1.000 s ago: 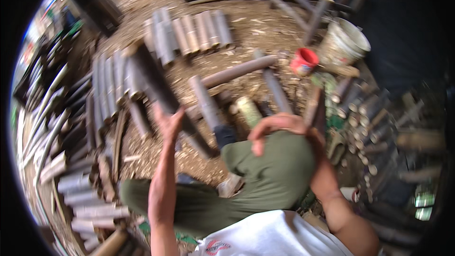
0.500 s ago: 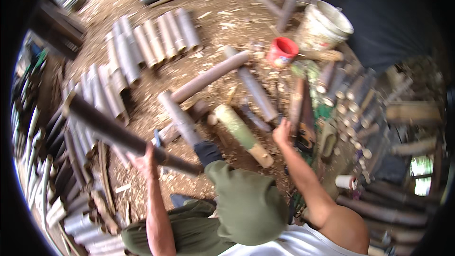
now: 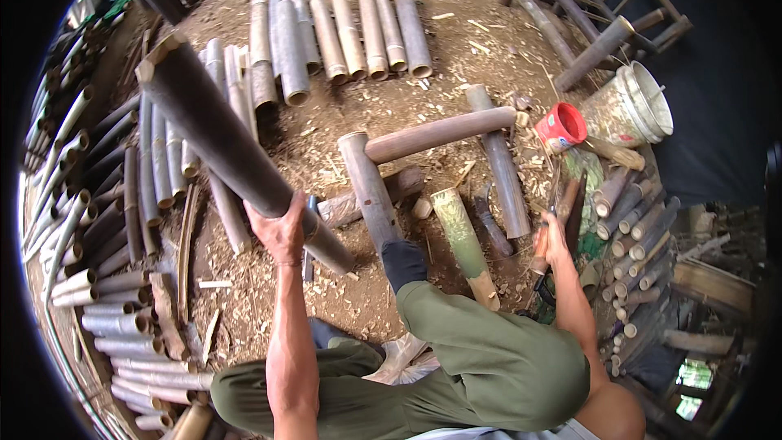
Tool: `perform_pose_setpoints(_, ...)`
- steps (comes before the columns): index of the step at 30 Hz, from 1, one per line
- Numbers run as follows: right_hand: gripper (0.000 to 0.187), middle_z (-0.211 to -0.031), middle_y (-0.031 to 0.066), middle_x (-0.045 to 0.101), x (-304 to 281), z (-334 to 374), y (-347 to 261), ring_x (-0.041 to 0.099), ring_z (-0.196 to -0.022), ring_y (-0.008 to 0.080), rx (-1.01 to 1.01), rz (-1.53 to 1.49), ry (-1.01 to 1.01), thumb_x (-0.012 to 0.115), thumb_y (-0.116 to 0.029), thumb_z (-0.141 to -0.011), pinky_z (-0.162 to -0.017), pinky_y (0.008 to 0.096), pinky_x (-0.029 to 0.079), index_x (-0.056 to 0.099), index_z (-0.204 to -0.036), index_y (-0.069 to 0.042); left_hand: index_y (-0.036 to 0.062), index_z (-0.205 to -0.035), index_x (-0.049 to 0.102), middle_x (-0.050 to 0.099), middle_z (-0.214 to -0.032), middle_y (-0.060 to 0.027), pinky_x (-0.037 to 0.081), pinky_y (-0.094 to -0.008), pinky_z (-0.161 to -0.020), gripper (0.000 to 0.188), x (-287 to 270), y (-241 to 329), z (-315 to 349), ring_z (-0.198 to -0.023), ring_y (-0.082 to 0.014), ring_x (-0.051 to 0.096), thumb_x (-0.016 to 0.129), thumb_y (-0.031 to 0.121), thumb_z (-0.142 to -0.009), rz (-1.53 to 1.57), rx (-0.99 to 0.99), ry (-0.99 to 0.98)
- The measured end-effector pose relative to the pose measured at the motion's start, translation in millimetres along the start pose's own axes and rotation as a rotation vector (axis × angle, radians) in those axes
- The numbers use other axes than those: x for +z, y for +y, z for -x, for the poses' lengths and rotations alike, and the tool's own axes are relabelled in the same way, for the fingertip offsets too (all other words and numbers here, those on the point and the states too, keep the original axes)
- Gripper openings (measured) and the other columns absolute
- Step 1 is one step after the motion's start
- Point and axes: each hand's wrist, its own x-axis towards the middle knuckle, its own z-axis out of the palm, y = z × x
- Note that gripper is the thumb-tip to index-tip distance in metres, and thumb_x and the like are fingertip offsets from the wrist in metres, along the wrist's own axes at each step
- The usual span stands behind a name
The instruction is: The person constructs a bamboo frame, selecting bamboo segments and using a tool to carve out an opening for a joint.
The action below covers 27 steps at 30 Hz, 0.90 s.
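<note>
Left hand (image 3: 281, 230) clamped on dark bamboo tube (image 3: 220, 130); right hand (image 3: 557, 240) at orange handle (image 3: 540, 243), well apart.
Tube slants up and left over the chip-strewn dirt floor (image 3: 309, 126), held near its lower end; unclear whether right hand's fingers are closed on the handle. Bent leg in olive trousers (image 3: 489, 350) sits between the forearms, dark sock (image 3: 403, 264) against a bamboo post (image 3: 371, 191). Ahead, a bamboo crosspiece (image 3: 440, 136) spans between that post and a second post (image 3: 501, 171); green-sided bamboo piece (image 3: 463, 236) lies nearer. Red pail (image 3: 562, 128) and whitish bucket (image 3: 615, 110) beyond right hand, stacked bamboo lengths (image 3: 643, 236) just right of it, bamboo row (image 3: 350, 37) farther off.
</note>
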Motion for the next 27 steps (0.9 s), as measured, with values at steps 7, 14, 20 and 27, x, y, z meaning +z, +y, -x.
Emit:
perform_pose_setpoints(7, 0.023, -0.086, 0.0062, 0.06, 81, 57, -73, 0.059, -0.059, 0.0143, -0.434, 0.134, -0.224, 0.062, -0.015, -0.088, -0.048, 0.0295, 0.049, 0.056, -0.107, -0.004, -0.0017, -0.133, 0.043, 0.058, -0.11, -0.0112, 0.046, -0.0345, -0.094, 0.081, 3, -19, -21, -0.098, -0.0219, 0.059, 0.089, 0.019, -0.069, -0.026, -0.041, -0.049)
perform_pose_setpoints(14, 0.029, -0.074, 0.0041, 0.058, 127, 81, -92, 0.056, -0.053, 0.0125, -0.448, 0.32, -0.342, 0.061, -0.025, -0.095, -0.047, 0.0268, 0.047, 0.058, -0.114, -0.004, -0.0029, -0.122, 0.052, 0.062, -0.106, -0.0121, 0.049, -0.0364, -0.092, 0.06, 2, 11, -3, -0.094, -0.0217, 0.062, 0.083, 0.016, -0.074, 0.045, -0.159, -0.016)
perform_pose_setpoints(20, 0.037, -0.076, 0.002, 0.06, 175, 77, -111, 0.057, -0.06, 0.0073, -0.514, 0.447, -0.52, 0.058, -0.012, -0.094, -0.051, 0.0229, 0.047, 0.056, -0.131, -0.004, -0.0019, -0.135, 0.037, 0.06, -0.111, -0.0179, 0.046, -0.0417, -0.097, 0.073, -22, 57, 20, -0.104, -0.0267, 0.059, 0.077, 0.017, -0.076, 0.112, 0.033, -0.022)
perform_pose_setpoints(27, 0.044, -0.077, 0.0015, 0.058, 177, 92, -110, 0.056, -0.065, 0.008, -0.65, 0.461, -0.6, 0.054, -0.007, -0.094, -0.059, 0.0243, 0.049, 0.051, -0.137, -0.001, 0.005, -0.141, 0.019, 0.053, -0.113, -0.0188, 0.045, -0.0456, -0.099, 0.095, 32, 100, 56, -0.103, -0.03, 0.057, 0.076, 0.043, -0.075, 0.153, 0.242, 0.123)
